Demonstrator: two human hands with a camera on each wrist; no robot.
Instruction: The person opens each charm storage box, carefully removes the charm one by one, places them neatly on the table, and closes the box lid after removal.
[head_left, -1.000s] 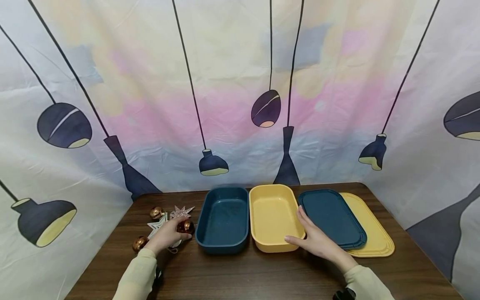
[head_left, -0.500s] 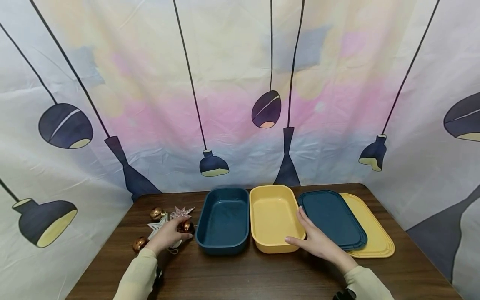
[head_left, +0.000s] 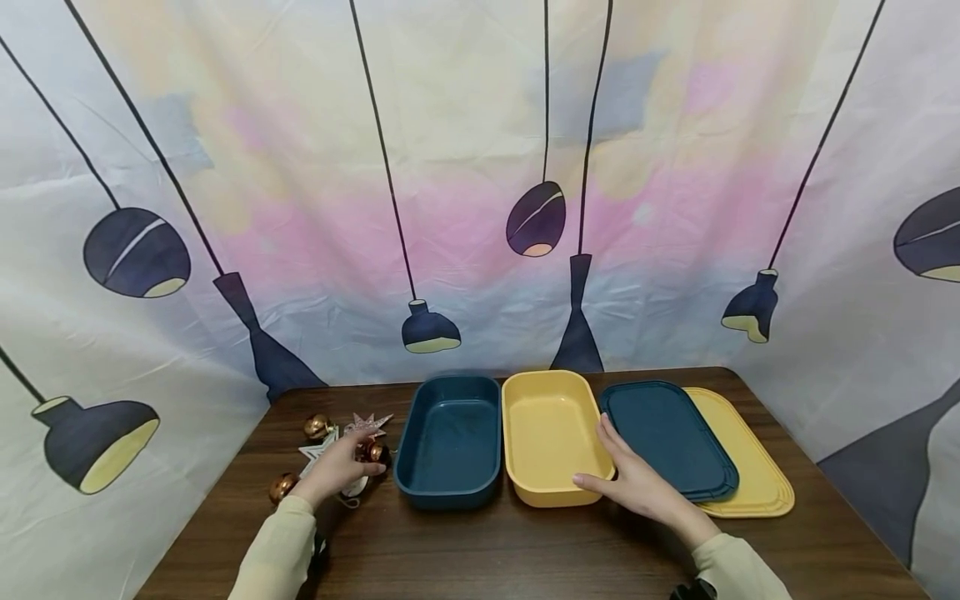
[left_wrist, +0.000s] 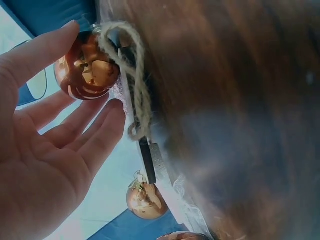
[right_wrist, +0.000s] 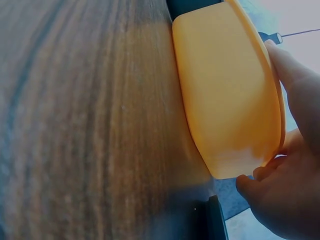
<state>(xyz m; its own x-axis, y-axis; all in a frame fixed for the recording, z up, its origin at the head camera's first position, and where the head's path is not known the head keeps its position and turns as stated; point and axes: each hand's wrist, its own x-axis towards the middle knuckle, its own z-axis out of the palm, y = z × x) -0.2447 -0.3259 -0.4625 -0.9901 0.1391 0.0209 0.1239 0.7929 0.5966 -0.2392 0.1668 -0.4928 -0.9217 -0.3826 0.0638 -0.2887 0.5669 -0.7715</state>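
At the left of the table, my left hand [head_left: 337,471] holds a shiny copper Christmas bauble [left_wrist: 85,75] between thumb and fingers. Close beside it are a pink glittery star ornament [head_left: 369,424], a white star ornament [head_left: 318,447] and a loop of twine [left_wrist: 140,95]. My right hand [head_left: 641,485] spans the near right corner of a yellow plastic box [head_left: 551,497]. Its thumb is at the near rim and its fingers lie along the right side, as the right wrist view also shows. A dark blue box [head_left: 446,500] stands between the bauble and the yellow box.
Two more copper baubles, one at the back [head_left: 316,427] and one nearer [head_left: 282,487], lie left of the stars. On the right a dark blue lid [head_left: 667,437] overlaps a yellow lid [head_left: 753,475]. A printed curtain [head_left: 480,208] hangs behind the wooden table [head_left: 480,558].
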